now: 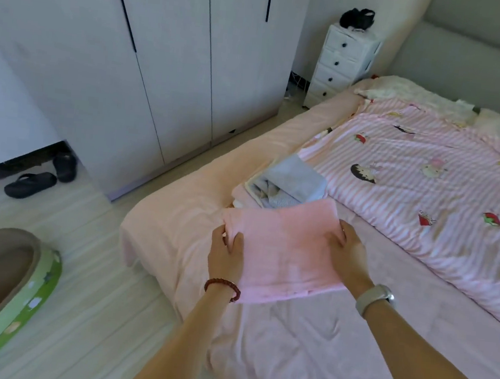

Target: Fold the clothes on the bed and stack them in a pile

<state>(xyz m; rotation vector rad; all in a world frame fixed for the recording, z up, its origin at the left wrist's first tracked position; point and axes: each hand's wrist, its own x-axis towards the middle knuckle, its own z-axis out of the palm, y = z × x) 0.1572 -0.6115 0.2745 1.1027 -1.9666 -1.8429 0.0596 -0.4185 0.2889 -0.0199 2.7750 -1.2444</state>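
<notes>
So the person's got both hands on a folded pink garment near the foot-end corner of the bed, close to the left edge. Left hand is pinching the garment's left edge, thumb on top and fingers tucked under; right hand is clamped on the right edge the same way. The near end looks like it's lifted a bit off the sheet, though it's hard to be sure how much

Just past it, touching or nearly so, sits the pile, a grey-blue piece on top of some lighter stuff, right by the left edge of the bed. The striped pink quilt covers the rest further up

Looks like the fold is done and the piece is about to go on the stack. Best bet is probably keeping both grips even so the layers don't slide apart, carrying it level, lining its edges up over the grey piece and letting go only once it's resting flat
</notes>
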